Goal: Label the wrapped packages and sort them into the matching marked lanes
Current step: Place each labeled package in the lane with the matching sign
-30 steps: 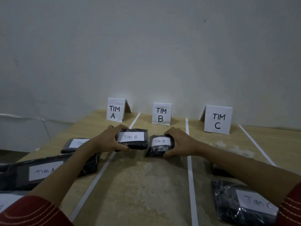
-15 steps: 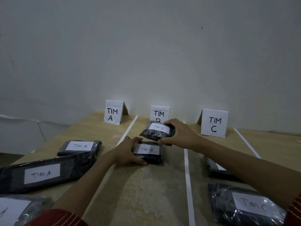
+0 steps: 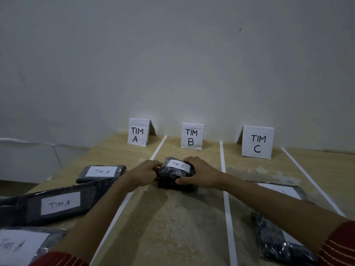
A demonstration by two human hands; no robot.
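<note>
Both hands clamp the Tim B package (image 3: 177,169): left hand (image 3: 143,174) on its left end, right hand (image 3: 201,174) on its right, long axis crosswise, stacked on another package in the TIM B sign's (image 3: 191,136) lane.

Black wrapped "Tim B" package (image 3: 175,170) stacked atop another, middle lane (image 3: 178,217).

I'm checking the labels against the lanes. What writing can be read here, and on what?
"TIM A": left sign
"TIM B": middle sign
"TIM C": right sign
"Tim B": held package
"Tim A": three left-lane packages
Right-lane package labels: unreadable, partly hidden.
</note>
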